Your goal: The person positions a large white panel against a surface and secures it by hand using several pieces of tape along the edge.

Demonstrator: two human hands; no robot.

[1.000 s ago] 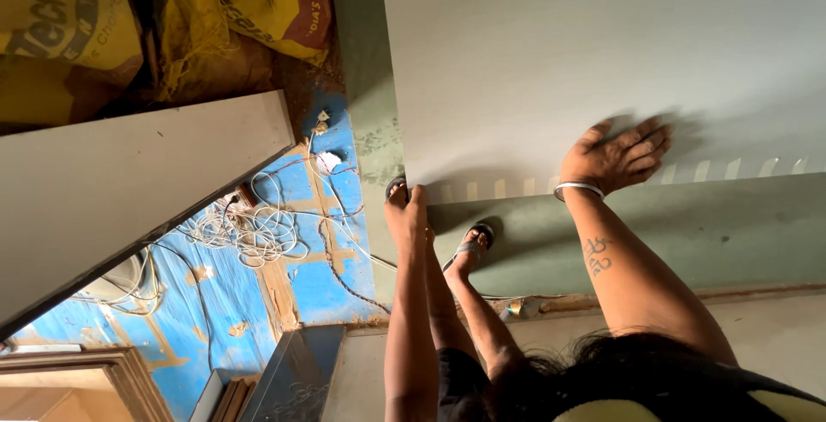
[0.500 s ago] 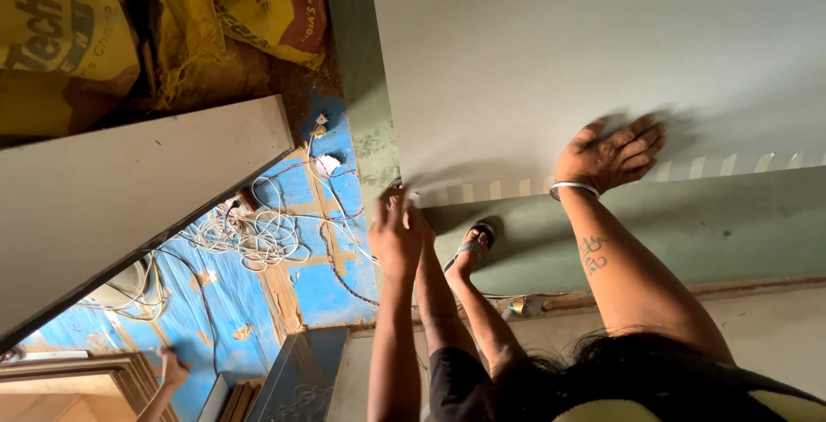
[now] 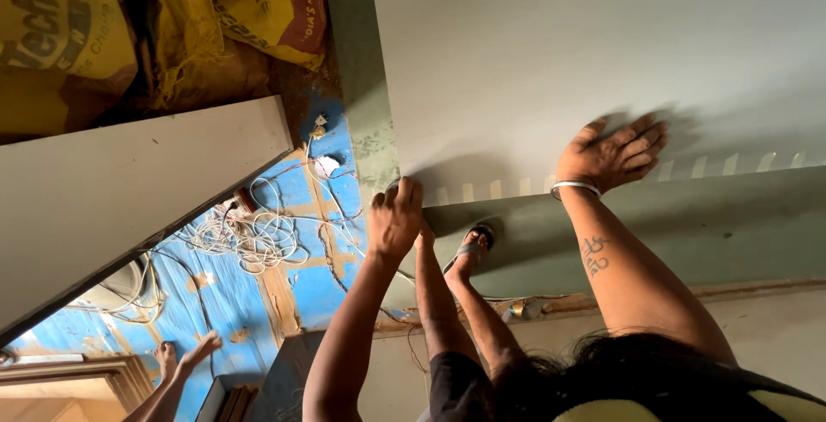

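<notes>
A large white board [image 3: 585,52] fills the upper right of the head view. My left hand [image 3: 396,215] is curled around its lower left corner, fingers closed on the edge. My right hand [image 3: 615,155] lies flat on the board's face near its lower edge, fingers spread, with a silver bangle at the wrist and a tattoo on the forearm. Between my arms I see two legs, one foot in a sandal [image 3: 469,248], standing on a green surface [image 3: 688,224].
A second white board [image 3: 129,190] slants across the left. Yellow sacks [image 3: 129,26] lie at the upper left. Tangled white wires [image 3: 258,233] lie on the blue patched floor [image 3: 215,319]. Another person's hand [image 3: 185,357] reaches in at the lower left.
My left hand has moved from beside the legs onto the board's corner and closed on it. My right hand has stayed flat. Another person's hand has appeared at the lower left.
</notes>
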